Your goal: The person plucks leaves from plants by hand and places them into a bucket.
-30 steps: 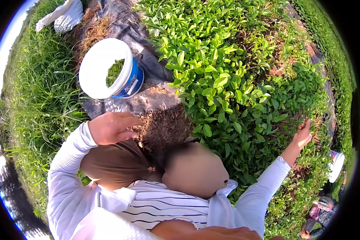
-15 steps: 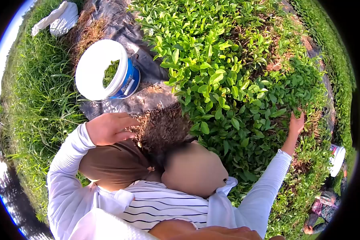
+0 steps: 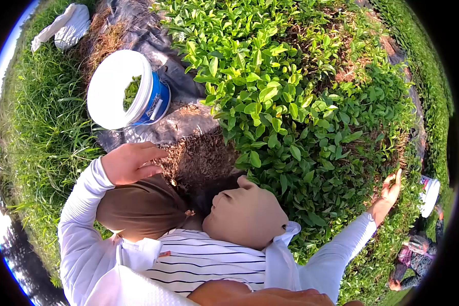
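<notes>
My left hand (image 3: pixel 132 163) hovers over my bent brown-clothed knee (image 3: pixel 140 204), fingers loosely stretched and thumb apart, nothing in it. A white bucket with a blue label (image 3: pixel 120 89) stands tilted in view just beyond that hand, with green leaves (image 3: pixel 131 93) inside. Out to the right, my right hand (image 3: pixel 390 189) is raised at the edge of the leafy green bushes (image 3: pixel 311 137). Its fingers are apart, and no leaf shows in it.
Dark plastic sheeting (image 3: pixel 173 66) covers ground beside the bushes. Tall grass (image 3: pixel 51 122) grows on the left, where a white sack (image 3: pixel 71 28) lies. At far right are another white bucket (image 3: pixel 430 196) and another person (image 3: pixel 418 255).
My right hand has moved right and down, away from the leaves it was gripping, and its fingers have spread. The left hand has barely shifted; the view has turned slightly.
</notes>
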`<state>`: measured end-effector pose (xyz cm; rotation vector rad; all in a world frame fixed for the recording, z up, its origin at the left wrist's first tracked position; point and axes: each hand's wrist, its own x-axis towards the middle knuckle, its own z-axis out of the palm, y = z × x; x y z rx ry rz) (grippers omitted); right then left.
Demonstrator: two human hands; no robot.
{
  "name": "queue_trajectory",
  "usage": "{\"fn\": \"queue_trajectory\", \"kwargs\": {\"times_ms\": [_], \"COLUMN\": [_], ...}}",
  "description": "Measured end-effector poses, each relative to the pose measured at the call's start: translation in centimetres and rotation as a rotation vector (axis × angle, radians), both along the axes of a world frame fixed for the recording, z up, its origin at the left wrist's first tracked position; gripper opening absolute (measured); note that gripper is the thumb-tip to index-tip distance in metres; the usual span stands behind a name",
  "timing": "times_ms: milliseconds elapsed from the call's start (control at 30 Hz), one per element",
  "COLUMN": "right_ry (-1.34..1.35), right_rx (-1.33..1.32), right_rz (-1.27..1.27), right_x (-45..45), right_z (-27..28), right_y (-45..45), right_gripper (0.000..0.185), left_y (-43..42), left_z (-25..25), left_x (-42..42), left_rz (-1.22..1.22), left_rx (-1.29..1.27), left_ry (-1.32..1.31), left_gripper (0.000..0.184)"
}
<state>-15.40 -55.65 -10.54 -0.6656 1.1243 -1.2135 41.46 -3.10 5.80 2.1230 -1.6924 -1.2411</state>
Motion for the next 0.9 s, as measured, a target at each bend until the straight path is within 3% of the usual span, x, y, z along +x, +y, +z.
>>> {"fn": "queue_trajectory", "kwargs": {"times_ms": [33, 133, 233, 333, 400, 467, 567, 633, 700, 767, 900], "right_ry": [0.014, 0.397, 0.715, 1.484, 1.773, 1.752, 1.273, 0.749, 0.469, 0.603, 0.860], "right_rx": [-0.006, 0.075, -0.087, -0.511, -0.653, -0.409, -0.031, 0.000, -0.038, 0.048, -0.102], "right_rz": [0.062, -0.074, 0.043, 0.315, 0.307, 0.327, 0.311, 0.107, -0.045, 0.059, 0.216], "right_x": [-3.3, 2.4, 3.7, 3.3, 2.3, 5.6, 5.0, 4.6, 4.8, 5.3, 8.1], "right_z": [-3.2, -3.2, -6.4, -8.0, -10.1, -6.5, -6.1, -6.1, -5.0, -5.5, -6.3], "right_y": [-2.1, 0.3, -1.7, -4.3, -6.7, -4.0, -3.7, -3.7, -3.6, -3.9, -5.2], "right_gripper": [0.022, 0.023, 0.026, 0.037, 0.040, 0.039, 0.014, 0.017, 0.018, 0.019, 0.032], "left_y": [0.0, -0.1, -0.5, -0.7, -0.5, -0.4, -0.4, -0.5, -0.4, -0.6, -0.9], "left_z": [-0.1, -0.6, -0.7, -0.6, -0.6, -0.5, -0.4, -0.4, -0.7, -0.6, -0.6], "left_x": [0.0, 0.0, -0.2, -0.4, -0.4, -0.4, -0.6, -0.6, -0.6, -0.6, -0.8], "left_rz": [-0.007, -0.027, -0.040, -0.032, -0.028, -0.021, -0.014, -0.013, -0.025, -0.023, -0.014], "left_rx": [-0.008, -0.032, -0.043, -0.046, -0.052, -0.044, -0.009, -0.005, -0.024, -0.026, -0.020], "left_ry": [0.013, 0.035, 0.033, 0.029, 0.024, 0.021, 0.013, 0.004, 0.000, 0.004, 0.019], "left_gripper": [0.037, 0.038, 0.037, 0.036, 0.037, 0.036, 0.036, 0.036, 0.036, 0.036, 0.037]}}
